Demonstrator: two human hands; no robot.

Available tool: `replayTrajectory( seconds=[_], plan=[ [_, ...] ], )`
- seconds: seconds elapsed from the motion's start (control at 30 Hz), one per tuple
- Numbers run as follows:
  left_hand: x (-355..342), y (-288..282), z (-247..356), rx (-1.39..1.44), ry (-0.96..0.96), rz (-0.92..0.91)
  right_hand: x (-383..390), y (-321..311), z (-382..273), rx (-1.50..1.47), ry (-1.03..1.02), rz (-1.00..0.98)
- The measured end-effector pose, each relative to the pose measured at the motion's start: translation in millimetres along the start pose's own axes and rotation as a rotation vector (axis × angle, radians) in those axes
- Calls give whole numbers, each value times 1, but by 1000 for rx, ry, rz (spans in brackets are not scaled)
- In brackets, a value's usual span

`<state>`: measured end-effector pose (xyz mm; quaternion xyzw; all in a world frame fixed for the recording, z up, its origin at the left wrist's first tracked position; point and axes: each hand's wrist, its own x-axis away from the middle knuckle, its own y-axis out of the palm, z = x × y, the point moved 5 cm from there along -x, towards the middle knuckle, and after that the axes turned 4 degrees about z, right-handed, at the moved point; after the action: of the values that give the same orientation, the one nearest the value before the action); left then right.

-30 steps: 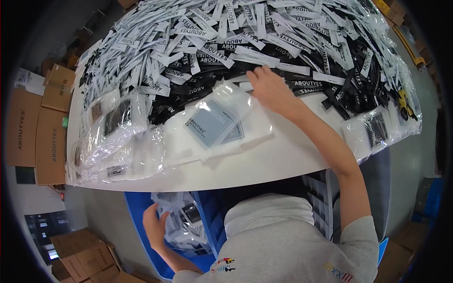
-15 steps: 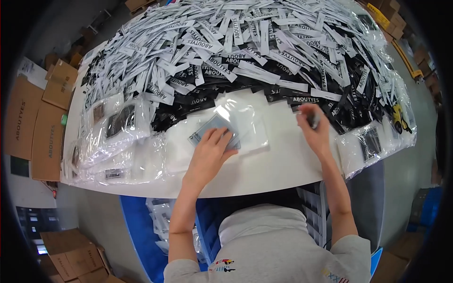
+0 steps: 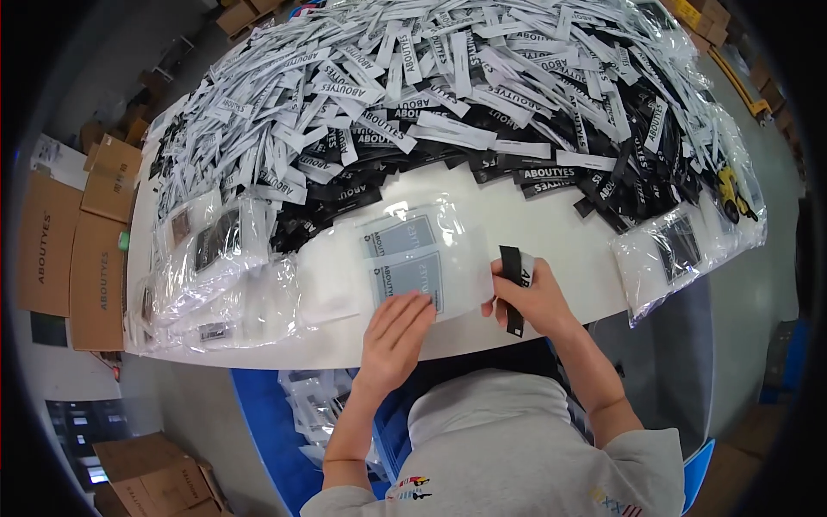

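The right hand holds a black strip between thumb and fingers, its length running toward the person, just beside the right edge of the translucent bags. The fingers of the left hand lie flat and close together, gripping nothing, over the lower printed grey-blue panel of those bags, which overlap near the front of the surface. Whether the right fingertips touch the bag film cannot be told.

The thin film looks slippery, so uneven pressure from the left fingers could slide the upper bag off the one beneath or crease it. The strip is pinched around its middle with both ends free; a loose grip could let it twist or drop over the near edge, which is close by. Overlapping layers could also be picked up two at a time.

Beyond the bags, a broad heap of white and black strips limits the far side. Glossy wrapped packs crowd the left, and another wrapped pack sits on the right, near yellow-handled scissors. Below the edge stands a blue bin with clear packets inside.
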<state>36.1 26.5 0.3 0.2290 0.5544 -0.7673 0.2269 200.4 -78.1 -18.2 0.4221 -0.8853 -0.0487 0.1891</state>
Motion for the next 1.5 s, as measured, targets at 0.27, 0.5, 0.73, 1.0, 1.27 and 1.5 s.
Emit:
replayTrajectory(
  seconds=[0.27,0.5,0.73,1.0,1.27,1.5],
  plan=[
    [9,0,10,22,-109,76,8,-7,-5,118,44,22],
    [-3,-18,42,1231,-633,290,44,-68,-27,5,-374,629],
    [41,27,15,1402,-1190,486,41,-92,2,65,-256,695],
    [58,22,6,1198,-1215,423,40,-92,-1,140,-236,707],
    [19,-16,29,-168,-543,-123,43,-83,-1,457,-351,707],
    [-26,-52,94,255,92,135,69,-64,-23,915,-677,660]
  ],
)
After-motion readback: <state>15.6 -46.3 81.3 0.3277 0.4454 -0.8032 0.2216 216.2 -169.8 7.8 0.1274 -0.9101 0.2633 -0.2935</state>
